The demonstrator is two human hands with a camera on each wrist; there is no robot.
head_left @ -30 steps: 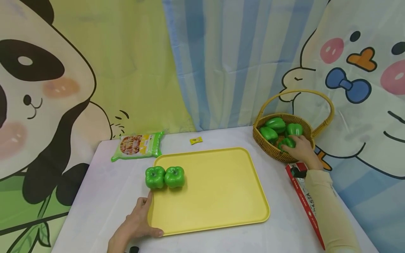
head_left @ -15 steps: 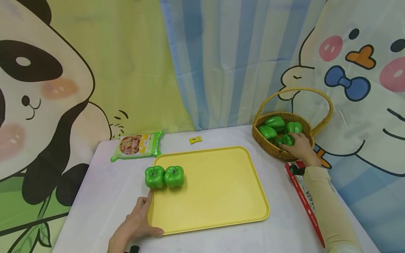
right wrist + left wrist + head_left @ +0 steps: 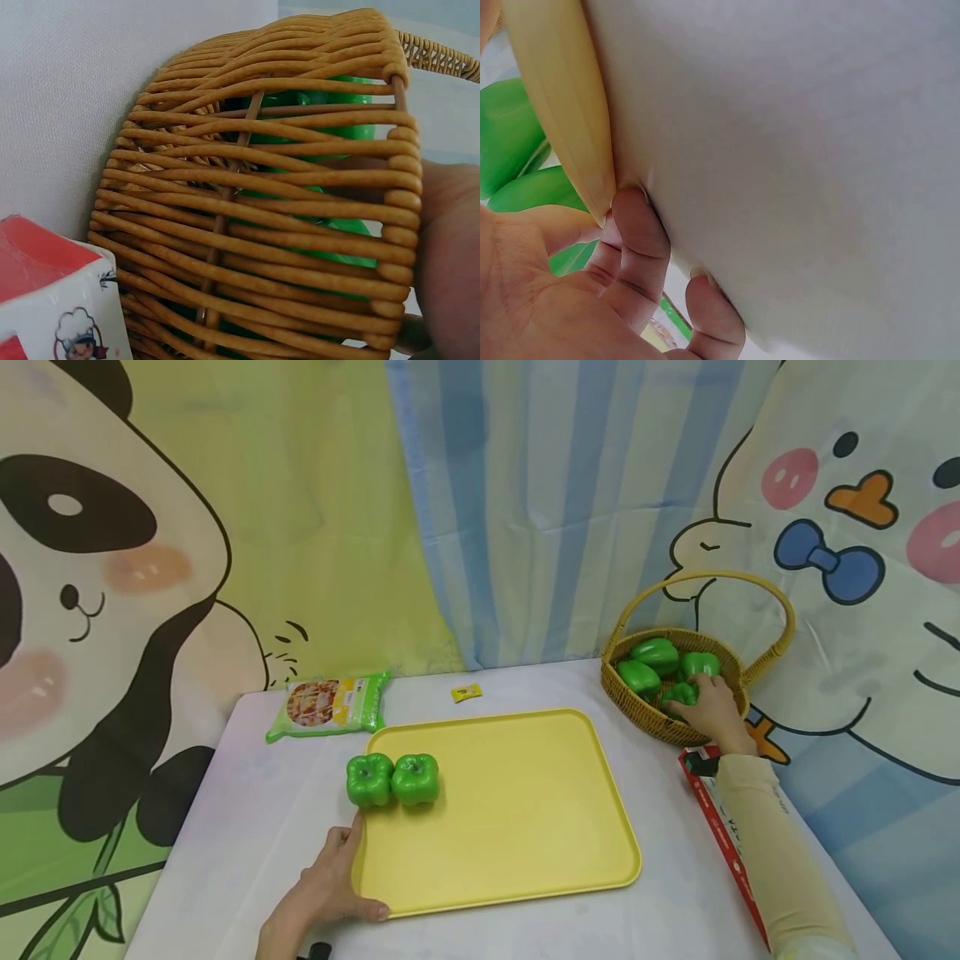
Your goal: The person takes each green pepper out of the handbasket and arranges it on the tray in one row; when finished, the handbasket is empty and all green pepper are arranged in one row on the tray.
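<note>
Barely a shift since a second ago: the right hand (image 3: 716, 714) sits a shade further forward, with little else stirring! Biggest first, the yellow tray (image 3: 510, 810) spreads away to the right of the left hand (image 3: 322, 881), whose thumb and forefinger splay wide against its near corner, bracing without closing round it. Next, the wicker basket (image 3: 637, 714), its near rim beneath the right hand. Down to the prize: one green bell pepper (image 3: 678, 695) inside, the right thumb and fingers bent about it, some fingertips hidden. Two tray peppers (image 3: 416, 779) sit just beyond the left forefinger. That glossy skin should be slippery, the body light and fairly stiff, perhaps easily dented; thumb and fingers across the broad sides looks the best hold.
</note>
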